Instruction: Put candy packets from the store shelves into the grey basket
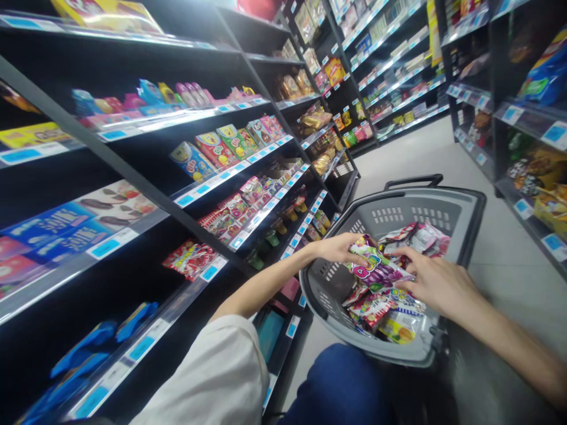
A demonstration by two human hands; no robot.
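Fingers of the left hand (pixel 341 248) pinched the purple candy packet (pixel 376 268) at its left end, over other packets (pixel 372 308) inside the gray basket (pixel 319 290); right hand (pixel 436 282) gripped its right end, probably steadying the floppy pouch between both.

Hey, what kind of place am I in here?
Probably a snack shop or supermarket aisle: long dark shelves with blue-and-white rectangular price labels, and a grey plastic shopping basket holding colourful glossy packets.
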